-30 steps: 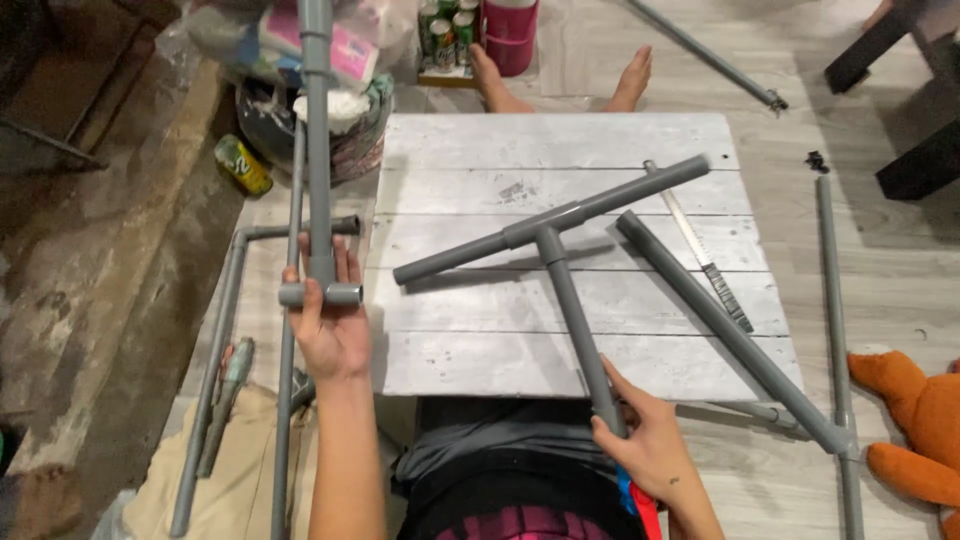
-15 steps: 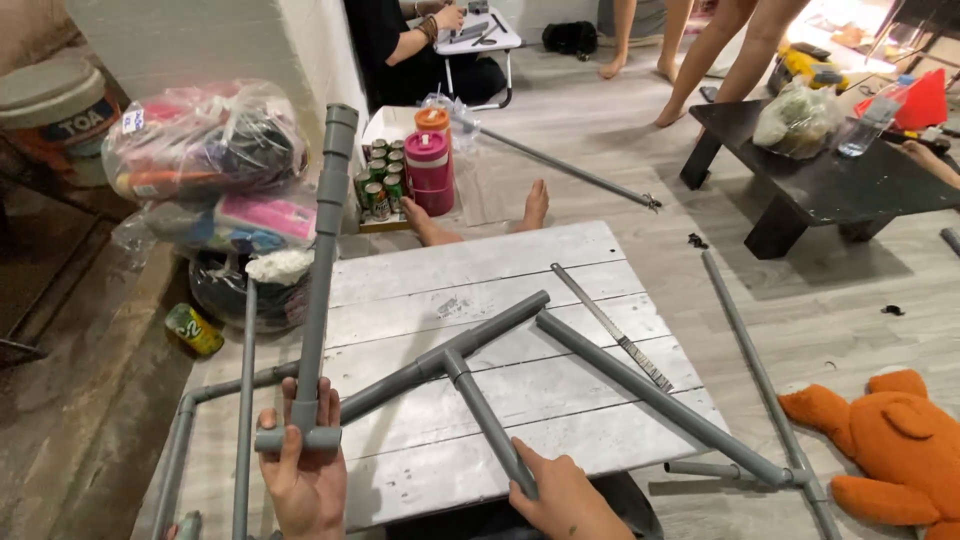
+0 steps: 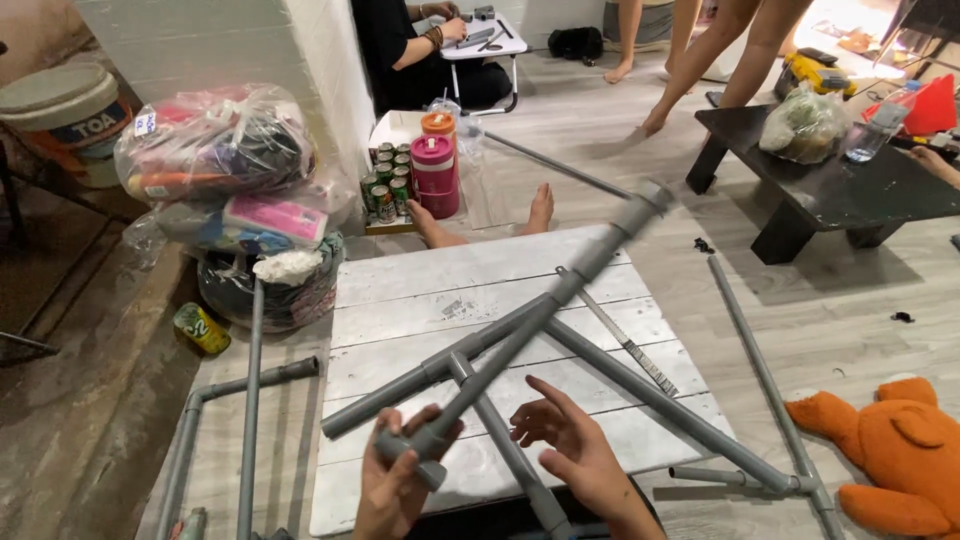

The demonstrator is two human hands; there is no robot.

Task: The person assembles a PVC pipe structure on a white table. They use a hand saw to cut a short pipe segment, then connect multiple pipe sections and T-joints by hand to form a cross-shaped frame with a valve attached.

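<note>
While the left hand is gripping a grey pipe by the tee fitting at its near end, the pipe is slanting up and away over the white board, its far end blurred. Just to the right, the right hand is hovering open with fingers spread, holding nothing and sitting close to the pipe without touching it. Under both, a T-shaped pipe piece and a long pipe are lying flat on the board, with a metal ruler beside them. Beyond the board, a tray is holding green cans, with a pink bottle standing next to it. To the left, clear bags stuffed with packets are resting on a dark tub. Pale planks are covering the floor, where more pipes are lying; an orange soft toy is sitting at the right, near a black low table.
</note>
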